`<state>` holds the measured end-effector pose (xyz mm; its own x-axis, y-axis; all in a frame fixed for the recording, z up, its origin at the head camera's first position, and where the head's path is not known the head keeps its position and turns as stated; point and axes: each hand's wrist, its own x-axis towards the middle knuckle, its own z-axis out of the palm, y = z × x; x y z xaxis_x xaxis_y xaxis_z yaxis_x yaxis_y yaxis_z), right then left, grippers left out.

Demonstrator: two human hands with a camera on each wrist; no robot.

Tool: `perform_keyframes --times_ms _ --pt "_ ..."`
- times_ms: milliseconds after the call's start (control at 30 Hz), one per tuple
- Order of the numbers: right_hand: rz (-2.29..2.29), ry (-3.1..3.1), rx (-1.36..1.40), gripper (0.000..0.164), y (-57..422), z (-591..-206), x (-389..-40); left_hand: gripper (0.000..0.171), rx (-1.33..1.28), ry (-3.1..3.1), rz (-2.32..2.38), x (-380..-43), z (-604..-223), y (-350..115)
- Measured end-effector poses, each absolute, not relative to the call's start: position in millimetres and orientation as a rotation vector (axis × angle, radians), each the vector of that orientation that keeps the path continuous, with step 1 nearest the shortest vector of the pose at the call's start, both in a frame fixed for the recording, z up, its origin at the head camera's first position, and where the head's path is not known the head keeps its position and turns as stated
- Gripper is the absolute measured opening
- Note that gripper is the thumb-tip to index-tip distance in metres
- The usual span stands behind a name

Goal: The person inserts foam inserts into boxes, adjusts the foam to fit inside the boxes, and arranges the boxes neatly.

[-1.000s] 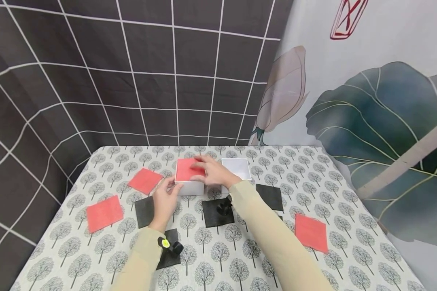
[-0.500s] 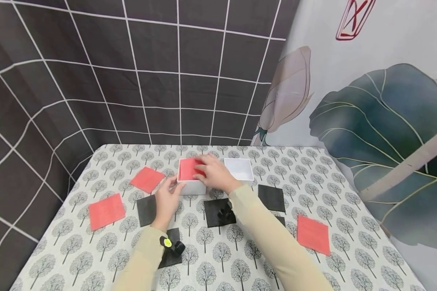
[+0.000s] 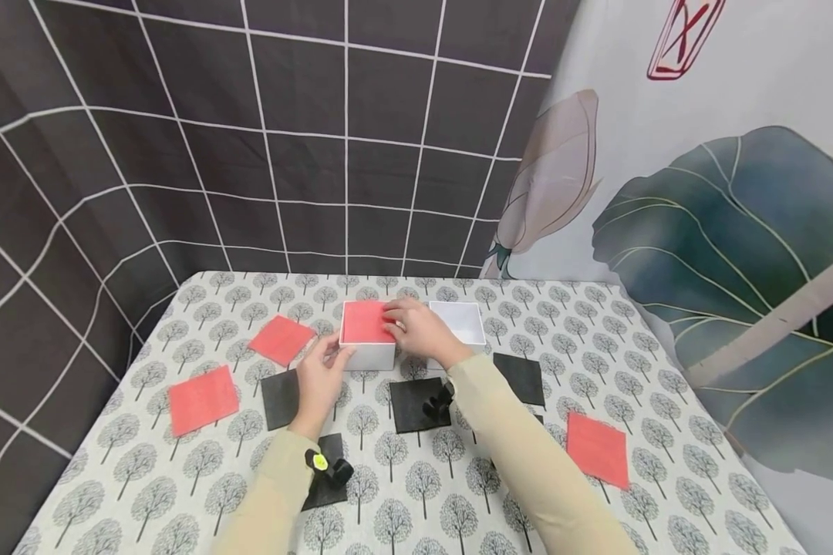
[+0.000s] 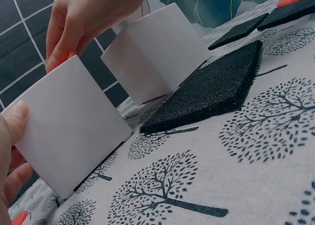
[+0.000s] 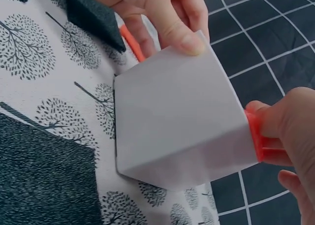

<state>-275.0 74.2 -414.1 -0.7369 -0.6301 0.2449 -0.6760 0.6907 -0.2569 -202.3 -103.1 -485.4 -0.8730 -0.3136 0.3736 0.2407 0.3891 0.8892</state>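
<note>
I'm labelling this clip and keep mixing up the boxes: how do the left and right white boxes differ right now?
The left box has a red square across its opening, while the right box shows only white inside. The left hand grips the left box; neither hand grips the right box, as the right hand touches the red square. Both boxes are white and stand on the tree-print tablecloth.

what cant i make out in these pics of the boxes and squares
Head view: whatever lies under the red square in the held box, covered by that square.
Head view: most of one black piece, behind the right sleeve.
Head view: part of the front of the other box, behind the right hand.
Left wrist view: most of the left hand, past the left edge.
Right wrist view: part of the right hand, past the right edge.
</note>
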Motion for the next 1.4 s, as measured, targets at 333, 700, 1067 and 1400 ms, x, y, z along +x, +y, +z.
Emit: perform_keyframes --times_ms 333,700,1067,1400 --pt "0.307 -2.824 1.13 0.029 64.0 -412.2 -281.0 0.035 0.069 -2.187 -1.51 -201.5 -484.9 -103.5" --pt "0.148 -2.819 1.257 0.039 52.5 -408.5 -280.3 0.035 0.062 -2.178 -1.508 -200.6 -488.0 -100.2" --pt "0.326 -2.965 1.298 0.05 33.5 -399.5 -281.3 0.034 0.067 -2.177 -1.524 -199.6 -484.4 -104.0" --pt "0.302 -2.999 1.332 0.033 29.1 -404.0 -286.8 0.034 0.085 -2.195 -1.509 -198.9 -486.4 -103.5"
